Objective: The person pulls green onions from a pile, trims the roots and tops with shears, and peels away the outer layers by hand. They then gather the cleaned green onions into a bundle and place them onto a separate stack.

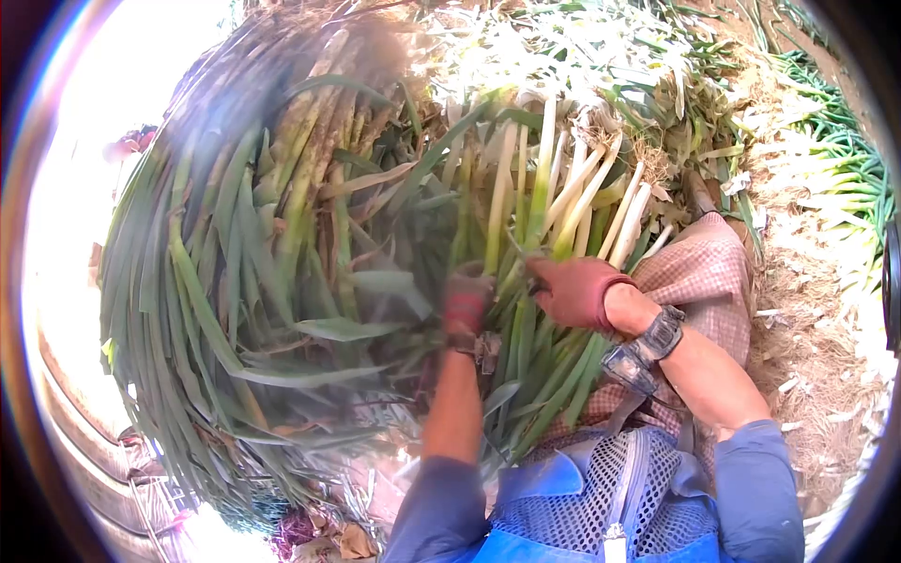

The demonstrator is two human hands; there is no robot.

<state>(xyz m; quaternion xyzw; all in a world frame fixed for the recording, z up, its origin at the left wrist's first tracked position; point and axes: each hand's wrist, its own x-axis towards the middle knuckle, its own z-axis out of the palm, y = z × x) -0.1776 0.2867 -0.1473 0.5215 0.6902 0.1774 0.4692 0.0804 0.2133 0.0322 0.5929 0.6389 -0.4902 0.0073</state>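
Note:
Long green onions with white stalks (544, 169) lie in front of me, their green leaves pointing down toward my lap. My right hand (572, 289), in a reddish glove, has its fingers curled at the stalks, just below their pale part. To its left is my left hand (467, 302), also in a reddish glove and smeared by motion, among the green leaves; its fingers cannot be made out. A large heap of green onions (225, 244) fills the left side, next to my left hand.
Peeled skins and leaf scraps (563, 47) are piled beyond the stalks. More green onions (845, 159) lie at the far right beside straw-like litter (798, 328). A checked cloth (704, 272) covers my lap, near a blue mesh bag (601, 488).

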